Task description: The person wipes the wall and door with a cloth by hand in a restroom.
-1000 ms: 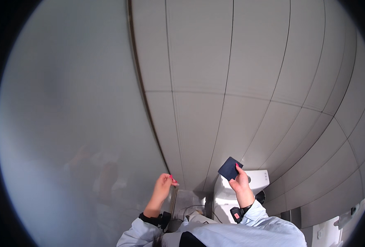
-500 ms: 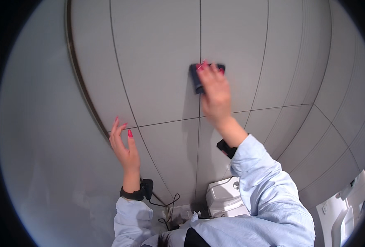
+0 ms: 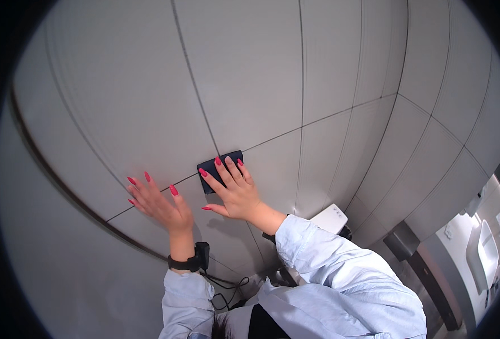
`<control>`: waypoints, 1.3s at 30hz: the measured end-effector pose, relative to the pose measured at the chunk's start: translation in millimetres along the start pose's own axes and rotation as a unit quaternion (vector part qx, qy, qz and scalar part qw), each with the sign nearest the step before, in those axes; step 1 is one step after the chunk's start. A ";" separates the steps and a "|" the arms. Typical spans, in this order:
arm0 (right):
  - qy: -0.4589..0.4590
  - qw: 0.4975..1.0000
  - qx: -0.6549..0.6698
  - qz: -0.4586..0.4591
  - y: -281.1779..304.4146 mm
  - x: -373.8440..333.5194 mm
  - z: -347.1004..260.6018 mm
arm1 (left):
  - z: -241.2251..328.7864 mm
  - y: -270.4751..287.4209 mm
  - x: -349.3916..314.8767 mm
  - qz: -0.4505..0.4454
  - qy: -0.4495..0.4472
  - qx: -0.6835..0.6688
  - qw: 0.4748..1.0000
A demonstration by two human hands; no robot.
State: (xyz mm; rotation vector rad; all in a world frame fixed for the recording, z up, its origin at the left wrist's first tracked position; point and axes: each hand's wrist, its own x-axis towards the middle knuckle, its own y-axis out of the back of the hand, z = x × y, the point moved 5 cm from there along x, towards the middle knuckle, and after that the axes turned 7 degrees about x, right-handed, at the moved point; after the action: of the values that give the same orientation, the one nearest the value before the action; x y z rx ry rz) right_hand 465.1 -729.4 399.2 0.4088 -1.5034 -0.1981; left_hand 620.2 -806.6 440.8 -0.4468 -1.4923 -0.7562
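My right hand (image 3: 237, 195) presses a folded dark blue cloth (image 3: 221, 162) against the grey tiled wall (image 3: 250, 85), its fingers stretched over it and the thumb off to the side. The cloth covers the spot where an upright and a level joint line cross. To the left, my left hand (image 3: 159, 204) is open, fingers apart and holding nothing, close to the wall; whether it touches the tiles I cannot tell. A black strap with a small black box (image 3: 202, 257) sits on my left wrist, and a dark cable (image 3: 231, 285) shows below it.
A dark curved edge strip (image 3: 63, 183) runs down the left side of the tiles. Low behind my right arm stands a white toilet tank (image 3: 330, 219). At the right are a wall corner (image 3: 397, 93), a dark box (image 3: 401, 240) and a white basin (image 3: 487, 254).
My right hand and the cloth have come down the wall and leftward in view, nearer my left hand. The view has swung right, so more of the corner and basin shows.
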 end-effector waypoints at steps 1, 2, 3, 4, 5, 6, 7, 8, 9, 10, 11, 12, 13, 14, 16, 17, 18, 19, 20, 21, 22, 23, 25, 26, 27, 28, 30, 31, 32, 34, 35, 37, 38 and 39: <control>-0.001 1.000 -0.009 0.010 -1.5 -3.6 8.9 | 2.7 -6.5 -0.8 -0.014 -0.013 0.001 1.000; -0.011 0.999 -0.022 0.034 -0.3 -11.2 27.8 | 6.0 -10.8 -1.3 -0.023 -0.005 0.012 1.000; -0.021 0.998 -0.029 0.058 1.6 -19.9 47.5 | 6.9 -9.6 1.0 -0.034 0.001 0.030 0.999; -0.062 0.995 -0.050 0.065 8.8 -27.2 68.0 | 5.4 -8.7 1.6 -0.045 0.009 0.050 0.998; -0.097 0.989 -0.056 0.095 20.3 -39.1 95.3 | 8.0 -11.1 2.8 -0.037 0.005 0.055 0.998; -0.141 0.980 -0.051 0.131 35.3 -45.7 113.7 | 7.4 -8.1 2.1 -0.035 0.002 0.070 0.997; -0.194 0.965 -0.042 0.169 48.5 -56.1 139.7 | 8.3 -9.9 0.0 -0.026 0.000 0.077 0.997; -0.248 0.945 -0.028 0.211 54.9 -63.9 154.9 | 9.5 -7.9 2.7 -0.019 -0.008 0.087 0.996; -0.307 0.924 -0.005 0.229 53.5 -68.4 156.5 | 10.6 -6.7 4.4 -0.011 -0.014 0.096 0.995; -0.364 0.898 0.013 0.246 56.6 -69.9 156.5 | 13.4 -8.8 3.9 -0.003 -0.019 0.100 0.995; -0.420 0.869 0.031 0.262 57.6 -70.4 154.5 | 14.2 -11.9 3.1 -0.002 -0.020 0.100 0.995; -0.424 0.865 0.047 0.263 48.9 -63.1 136.8 | 14.5 -14.0 3.2 0.002 -0.022 0.100 0.995; -0.394 0.888 0.045 0.235 37.9 -52.3 112.6 | 13.4 -14.8 3.7 0.004 -0.025 0.103 0.994; -0.363 0.908 0.045 0.206 23.9 -45.6 85.9 | 10.7 -14.0 2.8 0.002 -0.027 0.109 0.994; -0.257 0.952 0.077 0.147 1.2 -36.4 30.0 | 9.5 -9.7 2.7 -0.001 -0.028 0.120 0.992; -0.225 0.965 0.081 0.108 -13.9 -41.2 12.3 | 11.5 -7.5 4.7 -0.002 -0.033 0.120 0.992; -0.196 0.975 0.048 0.090 -17.7 -42.9 10.4 | 12.9 -9.9 4.4 -0.003 -0.035 0.117 0.993; -0.167 0.983 0.016 0.071 -20.8 -45.4 8.8 | 13.9 -11.5 3.3 -0.003 -0.036 0.114 0.993; -0.152 0.987 -0.006 0.059 -18.9 -52.1 17.0 | 14.4 -12.4 0.4 -0.009 -0.038 0.111 0.993; -0.134 0.989 -0.027 0.048 -11.7 -54.0 30.4 | 13.0 -12.0 -0.9 -0.012 -0.038 0.111 0.993; -0.160 0.985 -0.006 0.065 0.4 -53.4 43.7 | 11.7 -10.6 -1.2 -0.014 -0.039 0.111 0.993; -0.211 0.973 0.026 0.093 10.1 -55.8 57.1 | 11.7 -9.9 0.2 -0.008 -0.041 0.115 0.993; -0.251 0.960 0.054 0.110 19.1 -65.1 69.4 | 14.2 -12.3 0.3 0.004 -0.041 0.119 0.992; -0.277 0.953 0.077 0.100 17.3 -68.6 58.8 | 13.7 -12.3 -0.9 0.006 -0.041 0.122 0.992; -0.256 0.960 0.078 0.080 12.9 -68.5 46.9 | 15.3 -12.9 0.3 0.011 -0.042 0.126 0.991; -0.236 0.967 0.079 0.060 6.2 -69.5 34.8 | 16.0 -13.9 -0.1 0.014 -0.043 0.130 0.990; -0.211 0.975 0.064 0.028 -1.1 -62.5 29.7 | 9.1 -13.8 -1.4 0.008 -0.043 0.146 0.988; -0.197 0.978 0.054 0.034 4.3 -51.6 31.7 | 5.8 -13.9 -1.6 0.007 -0.044 0.156 0.987; -0.198 0.978 0.055 0.019 11.3 -41.0 39.0 | 7.3 -13.4 -1.0 0.006 -0.043 0.155 0.987; -0.207 0.978 0.041 -0.005 26.1 -40.5 53.3 | 13.7 -11.0 0.7 -0.004 -0.048 0.144 0.988; -0.225 0.972 0.060 -0.003 26.8 -50.7 56.0 | 12.9 -11.8 -0.6 -0.004 -0.052 0.146 0.988; -0.250 0.963 0.096 -0.035 10.9 -83.9 48.5 | 15.4 -16.6 -0.4 0.001 -0.060 0.145 0.988; -0.249 0.959 0.100 -0.094 -2.2 -93.6 32.5 | 14.9 -16.0 0.5 -0.001 -0.053 0.150 0.987; -0.247 0.951 0.102 -0.155 -16.6 -100.8 17.3 | 14.7 -14.6 0.1 -0.005 -0.046 0.155 0.987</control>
State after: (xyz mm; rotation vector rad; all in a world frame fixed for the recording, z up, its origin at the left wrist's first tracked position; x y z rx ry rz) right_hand 443.1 -709.2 300.0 0.8070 -1.9556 -0.4188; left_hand 599.5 -806.8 439.1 -0.2405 -1.6666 -0.5033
